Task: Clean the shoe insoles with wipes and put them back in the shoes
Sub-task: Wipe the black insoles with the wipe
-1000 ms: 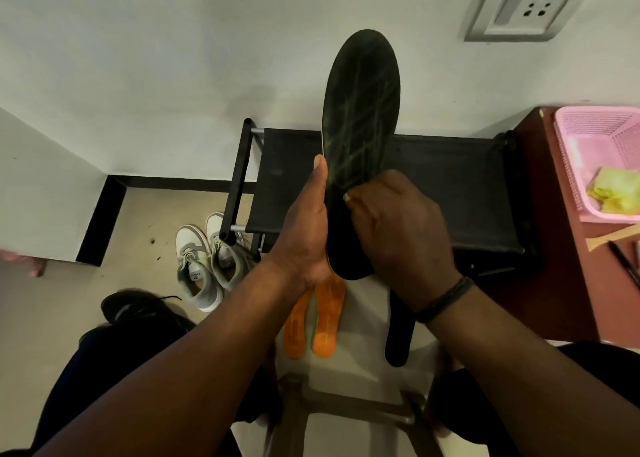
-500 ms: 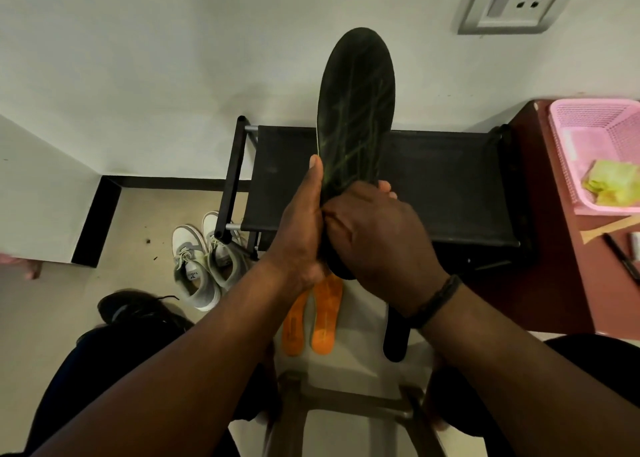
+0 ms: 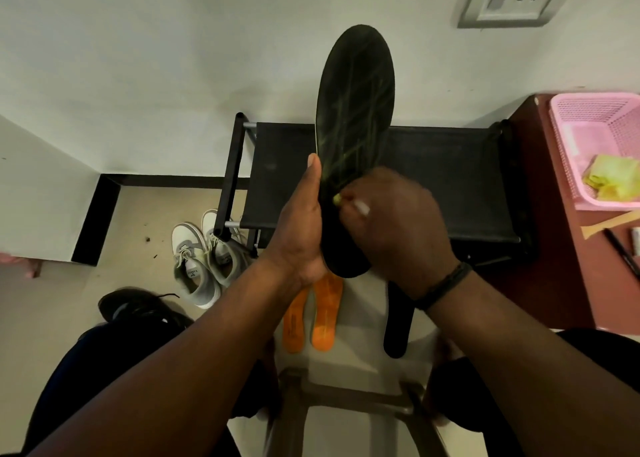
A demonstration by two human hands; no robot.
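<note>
While left hand (image 3: pixel 301 234) grips, black insole (image 3: pixel 356 117) upright

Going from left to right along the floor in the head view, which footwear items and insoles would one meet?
Black shoe → white sneakers → orange insoles → black insole on the floor.

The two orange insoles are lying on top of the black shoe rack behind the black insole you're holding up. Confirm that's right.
Not quite. The head view shows the orange insoles lying on the pale surface below the hands, in front of the shoe rack, not on it. The black insole is indeed held up.
</note>
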